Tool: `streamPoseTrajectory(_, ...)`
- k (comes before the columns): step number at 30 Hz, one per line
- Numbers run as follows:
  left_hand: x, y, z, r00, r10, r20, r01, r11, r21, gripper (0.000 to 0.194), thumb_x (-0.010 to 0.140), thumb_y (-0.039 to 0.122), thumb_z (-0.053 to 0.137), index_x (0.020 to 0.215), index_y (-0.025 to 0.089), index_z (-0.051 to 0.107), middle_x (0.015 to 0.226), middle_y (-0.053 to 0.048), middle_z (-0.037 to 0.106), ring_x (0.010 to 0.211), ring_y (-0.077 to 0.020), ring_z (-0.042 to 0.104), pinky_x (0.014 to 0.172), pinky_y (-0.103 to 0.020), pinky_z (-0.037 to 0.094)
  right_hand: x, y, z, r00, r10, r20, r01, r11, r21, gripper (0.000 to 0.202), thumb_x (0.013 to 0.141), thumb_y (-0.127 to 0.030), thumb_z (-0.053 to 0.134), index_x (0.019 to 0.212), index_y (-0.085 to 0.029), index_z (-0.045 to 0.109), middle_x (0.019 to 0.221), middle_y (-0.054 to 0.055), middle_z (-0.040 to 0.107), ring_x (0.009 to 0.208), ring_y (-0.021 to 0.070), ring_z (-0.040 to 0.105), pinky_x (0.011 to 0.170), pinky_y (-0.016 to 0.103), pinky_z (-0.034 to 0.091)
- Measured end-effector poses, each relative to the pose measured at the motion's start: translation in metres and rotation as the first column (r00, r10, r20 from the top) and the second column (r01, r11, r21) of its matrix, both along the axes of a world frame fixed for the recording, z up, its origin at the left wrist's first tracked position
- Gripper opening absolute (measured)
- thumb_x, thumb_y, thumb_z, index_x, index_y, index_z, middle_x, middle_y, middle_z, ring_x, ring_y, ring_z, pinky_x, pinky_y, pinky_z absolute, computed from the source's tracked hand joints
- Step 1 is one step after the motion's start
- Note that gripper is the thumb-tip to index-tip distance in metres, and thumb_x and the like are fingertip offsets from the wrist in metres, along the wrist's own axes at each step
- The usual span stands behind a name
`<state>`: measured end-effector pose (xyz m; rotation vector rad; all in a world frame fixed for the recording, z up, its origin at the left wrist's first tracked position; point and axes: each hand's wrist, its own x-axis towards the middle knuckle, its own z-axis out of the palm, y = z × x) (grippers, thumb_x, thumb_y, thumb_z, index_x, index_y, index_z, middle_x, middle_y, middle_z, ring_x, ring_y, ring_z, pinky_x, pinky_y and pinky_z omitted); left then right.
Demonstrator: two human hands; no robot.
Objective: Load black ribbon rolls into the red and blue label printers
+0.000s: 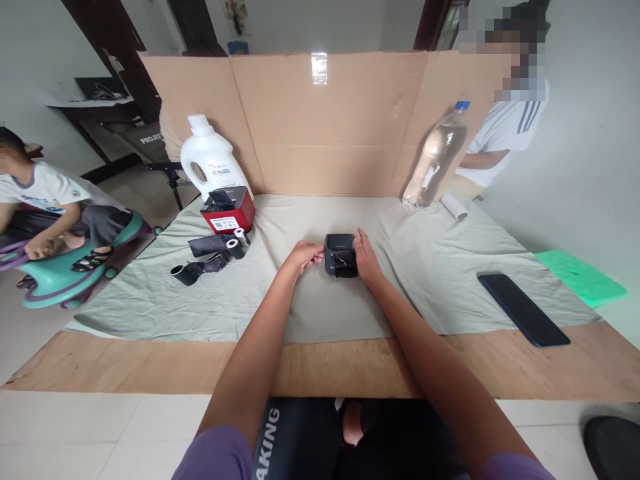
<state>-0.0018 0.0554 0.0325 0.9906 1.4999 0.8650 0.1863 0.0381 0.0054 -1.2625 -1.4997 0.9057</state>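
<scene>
A small black device that looks like a portable printer [341,243] lies on the grey-green cloth in front of me. A glossy black piece [345,264] covers its near part. At the device's left edge is my left hand [305,256], its fingers closed in a pinch; what sits between the fingertips is too small to make out. My right hand [367,257] rests along the right side with its fingers stretched out and touching the casing.
Left on the cloth [270,300] are a red box-shaped device [235,217], a white jug [213,157] and black film rolls [235,249]. Rightward are a water bottle [437,160], a white tube [454,206] and a phone [523,310]. Cardboard [325,127] stands behind. People are on both sides.
</scene>
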Motion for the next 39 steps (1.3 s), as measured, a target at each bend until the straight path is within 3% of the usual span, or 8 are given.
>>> streamPoseTrajectory(6, 0.0, -0.001, -0.005, 1.0, 0.003, 0.011, -0.004, 0.997, 0.076, 0.006, 0.081, 0.007, 0.062, 0.082, 0.011, 0.066, 0.062, 0.0, 0.062, 0.049, -0.0068, 0.056, 0.04, -0.017, 0.025, 0.001, 0.0, 0.0, 1.0, -0.007, 0.001, 0.007, 1.0, 0.007, 0.08, 0.098, -0.071, 0.029, 0.161, -0.023, 0.028, 0.162, 0.01, 0.041, 0.152, 0.0253, 0.035, 0.127, 0.051, 0.023)
streamPoseTrajectory(10, 0.002, -0.011, -0.012, 0.999, 0.027, -0.019, -0.023, 0.982, 0.189, 0.026, 0.087, 0.009, 0.054, 0.106, 0.01, 0.071, 0.064, 0.002, 0.062, 0.051, -0.0082, 0.056, 0.043, -0.019, 0.03, 0.001, 0.0, 0.0, 1.0, -0.012, -0.018, 0.012, 1.0, 0.016, 0.082, 0.096, -0.073, 0.03, 0.159, -0.02, 0.031, 0.159, 0.012, 0.044, 0.15, 0.0253, 0.038, 0.127, 0.05, 0.023)
streamPoseTrajectory(13, 0.001, -0.022, -0.018, 0.997, 0.039, -0.071, -0.019, 0.964, 0.265, 0.034, 0.088, 0.011, 0.052, 0.114, 0.011, 0.075, 0.056, 0.005, 0.057, 0.048, -0.0088, 0.048, 0.05, -0.021, 0.037, 0.002, 0.001, -0.001, 0.999, -0.001, -0.05, 0.002, 1.0, 0.019, 0.085, 0.096, -0.075, 0.031, 0.159, -0.018, 0.032, 0.159, 0.014, 0.044, 0.149, 0.0253, 0.04, 0.127, 0.048, 0.024)
streamPoseTrajectory(19, -0.003, -0.032, -0.023, 0.94, -0.001, -0.34, 0.145, 0.906, 0.397, 0.045, 0.086, 0.01, 0.05, 0.124, 0.013, 0.075, 0.062, 0.002, 0.068, 0.056, -0.0126, 0.051, 0.064, -0.024, 0.045, 0.001, 0.001, -0.001, 0.999, 0.0, -0.054, 0.001, 1.0, 0.02, 0.084, 0.095, -0.076, 0.033, 0.158, -0.022, 0.035, 0.159, 0.011, 0.045, 0.151, 0.0285, 0.036, 0.127, 0.052, 0.023)
streamPoseTrajectory(29, -0.008, -0.027, -0.018, 0.84, -0.028, -0.543, 0.252, 0.905, 0.344, 0.039, 0.086, 0.018, 0.057, 0.118, 0.022, 0.078, 0.094, -0.004, 0.08, 0.079, -0.0176, 0.065, 0.073, -0.024, 0.046, 0.001, 0.002, -0.002, 0.999, -0.015, -0.029, 0.015, 1.0, -0.009, 0.084, 0.095, -0.075, 0.034, 0.159, -0.02, 0.035, 0.159, 0.011, 0.045, 0.153, 0.0284, 0.032, 0.129, 0.051, 0.019)
streamPoseTrajectory(35, -0.005, -0.034, -0.01, 0.74, -0.034, -0.671, 0.298, 0.912, 0.281, 0.04, 0.086, 0.018, 0.056, 0.118, 0.028, 0.079, 0.084, -0.005, 0.077, 0.075, -0.0176, 0.061, 0.063, -0.026, 0.034, -0.001, 0.002, -0.001, 0.999, -0.037, -0.024, 0.037, 0.999, -0.016, 0.091, 0.093, -0.078, 0.035, 0.156, -0.013, 0.038, 0.157, 0.016, 0.048, 0.151, 0.0303, 0.036, 0.128, 0.049, 0.022)
streamPoseTrajectory(39, -0.005, -0.036, -0.009, 0.736, -0.038, -0.676, 0.305, 0.91, 0.281, 0.033, 0.086, 0.019, 0.058, 0.106, 0.029, 0.082, 0.077, -0.004, 0.073, 0.074, -0.0178, 0.061, 0.062, -0.027, 0.031, -0.002, 0.001, 0.0, 0.999, -0.047, -0.01, 0.046, 0.999, -0.019, 0.088, 0.093, -0.077, 0.036, 0.155, -0.015, 0.04, 0.157, 0.015, 0.048, 0.15, 0.0301, 0.039, 0.127, 0.05, 0.023)
